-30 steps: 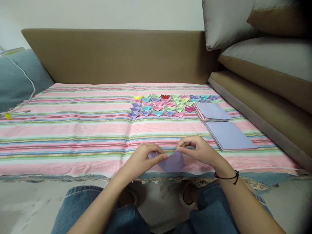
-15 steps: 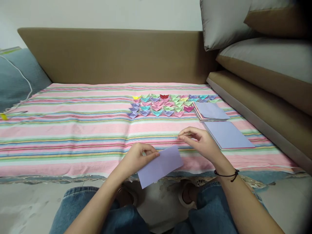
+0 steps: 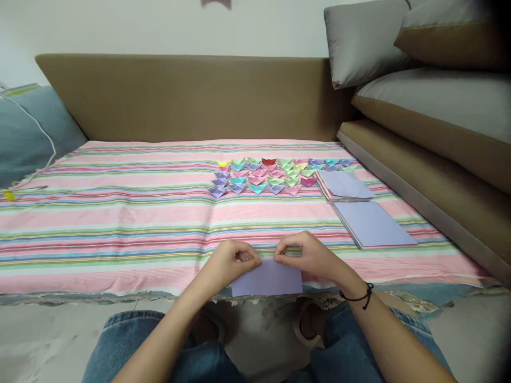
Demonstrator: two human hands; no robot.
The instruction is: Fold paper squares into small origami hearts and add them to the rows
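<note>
A pale purple sheet of paper (image 3: 266, 279), a folded-looking rectangle, is held level near the front edge of the striped cloth. My left hand (image 3: 233, 261) pinches its far edge left of the middle, thumb and fingers closed. On the same edge, a little to the right, my right hand (image 3: 309, 255) also pinches the paper between thumb and fingertips. A dark cord bracelet circles my right wrist. Beyond my hands stand several rows of small folded paper boats (image 3: 257, 181) in many colours.
Two stacks of square paper lie to the right, a nearer stack (image 3: 377, 223) and a farther stack (image 3: 347, 184). Grey and brown cushions (image 3: 435, 106) pile up along the right side. At far left are a blue cushion (image 3: 35, 122) and a white cord (image 3: 43, 133).
My right hand has come left and down and now pinches the paper's far edge. The paper has turned from a slant to nearly level, with my left hand still holding it.
</note>
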